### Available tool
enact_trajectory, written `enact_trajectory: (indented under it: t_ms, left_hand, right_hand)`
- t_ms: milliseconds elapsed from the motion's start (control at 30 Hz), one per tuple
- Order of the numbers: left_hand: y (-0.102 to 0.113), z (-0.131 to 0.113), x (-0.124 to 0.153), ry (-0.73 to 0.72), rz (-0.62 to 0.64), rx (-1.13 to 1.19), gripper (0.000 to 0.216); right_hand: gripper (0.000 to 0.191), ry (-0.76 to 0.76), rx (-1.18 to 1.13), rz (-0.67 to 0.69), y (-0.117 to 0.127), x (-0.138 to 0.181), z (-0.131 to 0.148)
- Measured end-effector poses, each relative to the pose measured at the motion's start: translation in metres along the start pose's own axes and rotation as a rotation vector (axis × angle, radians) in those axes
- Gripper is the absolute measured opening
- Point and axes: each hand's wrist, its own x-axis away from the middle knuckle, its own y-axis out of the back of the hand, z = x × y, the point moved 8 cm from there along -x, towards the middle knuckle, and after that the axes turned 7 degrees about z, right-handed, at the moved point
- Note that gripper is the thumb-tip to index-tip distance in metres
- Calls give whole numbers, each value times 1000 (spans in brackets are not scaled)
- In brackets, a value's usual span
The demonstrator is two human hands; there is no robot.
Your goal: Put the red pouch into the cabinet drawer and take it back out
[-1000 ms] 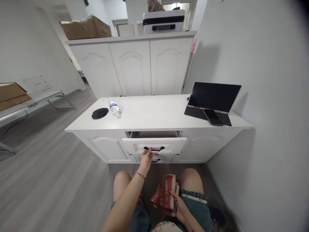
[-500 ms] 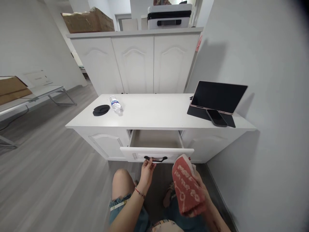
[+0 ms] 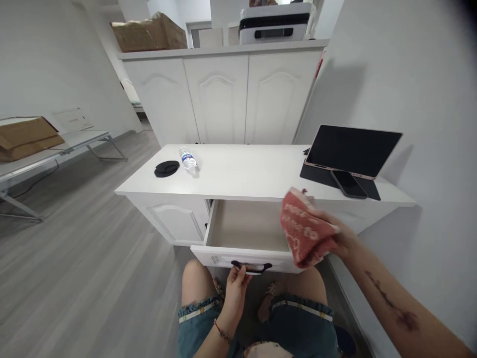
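Since the earlier frames the drawer (image 3: 244, 226) has slid further out from under the white surface (image 3: 246, 174), and the red cloth (image 3: 303, 231) has risen to hang over the drawer's right end. The right hand (image 3: 337, 238) is nearer, its fingers closed round the folded cloth, whose long axis tilts down and left toward the drawer's bare inside. The left hand (image 3: 236, 281) has its fingers curled shut on the black handle (image 3: 251, 267).

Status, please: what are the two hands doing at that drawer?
Left hand on handle, drawer open. Right hand holds red cloth over it. Bottle, tablet, phone on top, apart.
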Motion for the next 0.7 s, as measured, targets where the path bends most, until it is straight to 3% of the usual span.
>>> enact_trajectory:
  t_ms: [167, 333, 467, 533, 633, 700]
  left_hand:
    - [4, 5, 4, 6, -5, 50, 34]
    - [5, 5, 9, 4, 1, 55, 37]
    - [6, 6, 13, 9, -3, 47, 38]
    - [7, 7, 14, 13, 0, 41, 37]
    - [9, 8, 16, 18, -4, 42, 34]
    - [9, 9, 16, 21, -2, 38, 34]
  right_hand:
    - [34, -108, 330, 75, -35, -60, 4]
    - [43, 149, 1085, 278, -97, -109, -2]
    - [36, 414, 1697, 467, -147, -131, -54]
    - [30, 496, 1898, 699, -162, -133, -99]
    - [22, 511, 2006, 926, -161, -134, -152]
    - [24, 434, 2001, 955, -152, -137, -171]
